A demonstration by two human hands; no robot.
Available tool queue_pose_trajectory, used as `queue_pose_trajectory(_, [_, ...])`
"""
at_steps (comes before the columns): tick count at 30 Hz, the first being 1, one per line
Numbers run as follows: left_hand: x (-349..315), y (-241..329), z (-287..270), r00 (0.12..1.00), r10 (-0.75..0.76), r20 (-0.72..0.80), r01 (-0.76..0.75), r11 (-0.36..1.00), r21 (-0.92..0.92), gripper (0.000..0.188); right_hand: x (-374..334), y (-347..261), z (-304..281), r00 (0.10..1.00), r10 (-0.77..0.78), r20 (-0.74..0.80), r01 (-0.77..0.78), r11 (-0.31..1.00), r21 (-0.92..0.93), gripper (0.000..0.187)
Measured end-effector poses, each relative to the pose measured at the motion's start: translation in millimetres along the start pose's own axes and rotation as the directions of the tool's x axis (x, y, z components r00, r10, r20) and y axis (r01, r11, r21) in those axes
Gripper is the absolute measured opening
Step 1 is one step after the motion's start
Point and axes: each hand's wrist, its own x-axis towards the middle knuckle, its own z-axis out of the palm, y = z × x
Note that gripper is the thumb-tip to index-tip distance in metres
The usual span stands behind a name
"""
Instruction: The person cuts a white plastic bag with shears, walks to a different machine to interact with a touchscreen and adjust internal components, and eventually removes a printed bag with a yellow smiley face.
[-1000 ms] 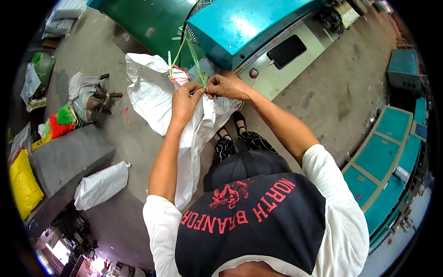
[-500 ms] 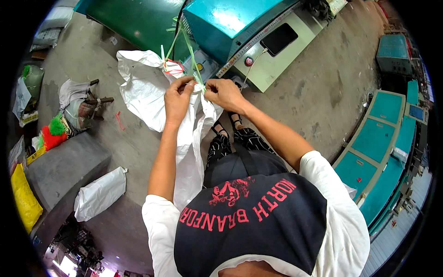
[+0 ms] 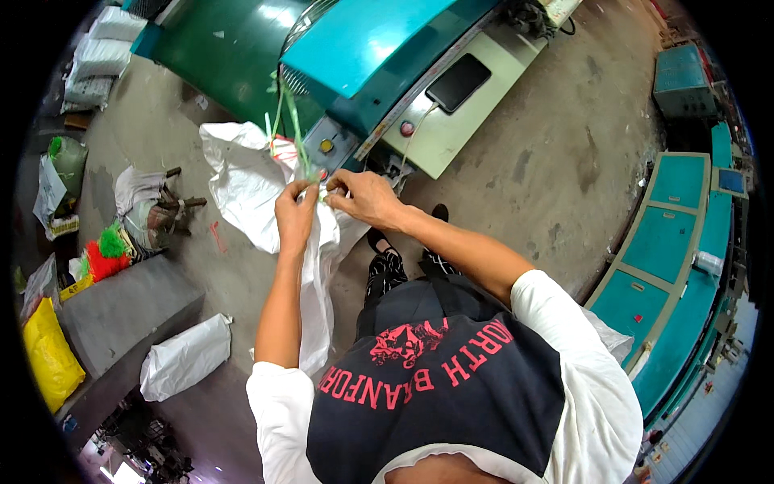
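A large white woven sack [image 3: 242,194] hangs from my hands, its lower part trailing down past my left forearm. Green plastic twine [image 3: 292,121] rises from the gathered mouth of the sack, where a bit of red strand [image 3: 284,148] also shows. My left hand [image 3: 295,216] pinches the twine at the gathered mouth, thumb and fingers pressed together. Close on its right, my right hand [image 3: 364,199] is closed with bent fingers on the same twine. Fingertips hide the exact crossing of the strands.
Just ahead stands a green and teal machine [image 3: 363,40], with a black phone [image 3: 458,82] on its pale side ledge. A wooden stool [image 3: 165,206], a grey block [image 3: 133,310] and another white sack [image 3: 187,357] are on the left. Teal cabinets [image 3: 649,230] line the right.
The view has shifted, so machine and phone sit further left. Both hands are lower and further left in the picture; my right fingers are more bent. The sack's mouth stays between them.
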Motion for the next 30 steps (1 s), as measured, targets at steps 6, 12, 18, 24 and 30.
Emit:
queue_pose_trajectory(6, [7,-13,2,0.988,0.104,-0.119,-0.043,0.901,0.432,0.029,-33,37,-91,0.986,-0.167,0.017,0.167,0.986,0.006,0.020])
queue_pose_trajectory(12, [7,20,8,0.932,0.133,-0.338,0.137,0.732,0.667,0.048,-141,151,-239,0.984,0.070,0.166,-0.051,0.992,-0.115,0.025])
queue_pose_trajectory(18, [-17,169,168,0.681,0.720,0.134,-0.572,0.409,0.711,0.036,-225,275,-364,0.912,0.405,0.063,-0.376,0.887,-0.266,0.030])
queue_pose_trajectory(24, [-46,12,340,0.704,-0.155,0.693,-0.373,0.749,0.547,0.031,-195,315,-449,0.928,0.365,0.081,-0.338,0.912,-0.231,0.035])
queue_pose_trajectory(30, [65,11,472,0.396,-0.399,0.827,-0.302,0.794,0.528,0.027,-219,435,-593,0.773,0.615,-0.156,-0.634,0.741,-0.222,0.038])
